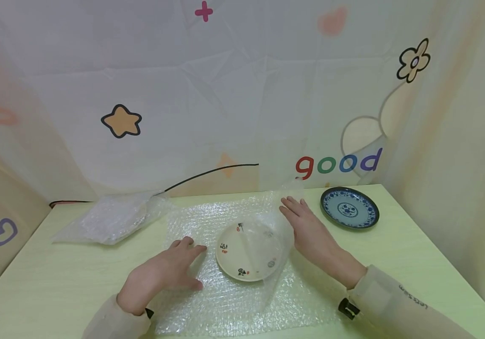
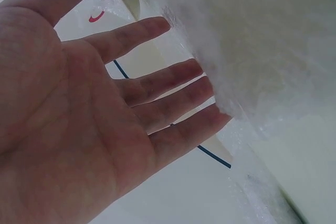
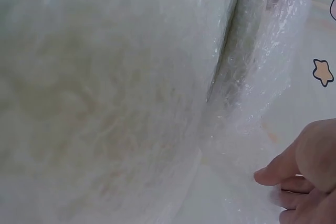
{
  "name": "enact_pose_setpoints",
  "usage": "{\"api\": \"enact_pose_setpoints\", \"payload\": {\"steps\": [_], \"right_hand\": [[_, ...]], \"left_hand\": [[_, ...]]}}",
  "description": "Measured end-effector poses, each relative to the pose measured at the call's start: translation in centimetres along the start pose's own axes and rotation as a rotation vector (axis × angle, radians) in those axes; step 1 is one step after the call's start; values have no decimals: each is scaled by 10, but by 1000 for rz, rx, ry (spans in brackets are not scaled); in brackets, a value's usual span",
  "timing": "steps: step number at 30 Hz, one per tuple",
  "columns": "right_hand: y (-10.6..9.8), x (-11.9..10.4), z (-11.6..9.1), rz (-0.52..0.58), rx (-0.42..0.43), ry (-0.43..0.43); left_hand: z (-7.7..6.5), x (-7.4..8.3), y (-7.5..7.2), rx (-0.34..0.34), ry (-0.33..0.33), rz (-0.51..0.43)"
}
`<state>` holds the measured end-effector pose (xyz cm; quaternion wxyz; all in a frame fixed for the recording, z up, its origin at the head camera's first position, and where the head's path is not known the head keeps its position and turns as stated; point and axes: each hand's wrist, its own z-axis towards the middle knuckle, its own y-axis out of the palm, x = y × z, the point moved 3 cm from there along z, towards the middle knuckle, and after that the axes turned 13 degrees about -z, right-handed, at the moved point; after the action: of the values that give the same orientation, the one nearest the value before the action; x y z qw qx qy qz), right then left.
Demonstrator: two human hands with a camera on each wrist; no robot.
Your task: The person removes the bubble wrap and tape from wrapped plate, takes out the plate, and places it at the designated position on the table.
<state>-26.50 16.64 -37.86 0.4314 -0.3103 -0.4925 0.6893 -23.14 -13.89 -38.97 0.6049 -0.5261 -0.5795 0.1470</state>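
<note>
A cream plate (image 1: 231, 259) with small dark and red motifs lies on a spread sheet of bubble wrap (image 1: 225, 315). A raised flap of the wrap covers its right half like a veil. My right hand (image 1: 314, 238) is at the flap's right side; in the right wrist view its thumb (image 3: 270, 176) and fingers pinch the wrap's edge. Left of the plate, my left hand (image 1: 166, 270) hovers low over the sheet with fingers spread and holds nothing. In the left wrist view its straight fingers (image 2: 168, 85) reach toward the wrap (image 2: 262, 40).
At the back right stands a blue-patterned plate with a dark rim (image 1: 348, 208). A bubble-wrapped bundle (image 1: 113, 219) lies at the back left. Behind the pale table (image 1: 412, 273) hangs a printed curtain (image 1: 225, 103).
</note>
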Motion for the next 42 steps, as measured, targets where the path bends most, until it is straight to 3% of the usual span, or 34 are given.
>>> {"api": "enact_pose_setpoints", "payload": {"steps": [16,42], "right_hand": [[-4,1,-4,4,80,24],[-14,11,-11,192,14,127]], "left_hand": [[-1,1,-1,-1,-2,0],[1,2,1,11,4,16]]}}
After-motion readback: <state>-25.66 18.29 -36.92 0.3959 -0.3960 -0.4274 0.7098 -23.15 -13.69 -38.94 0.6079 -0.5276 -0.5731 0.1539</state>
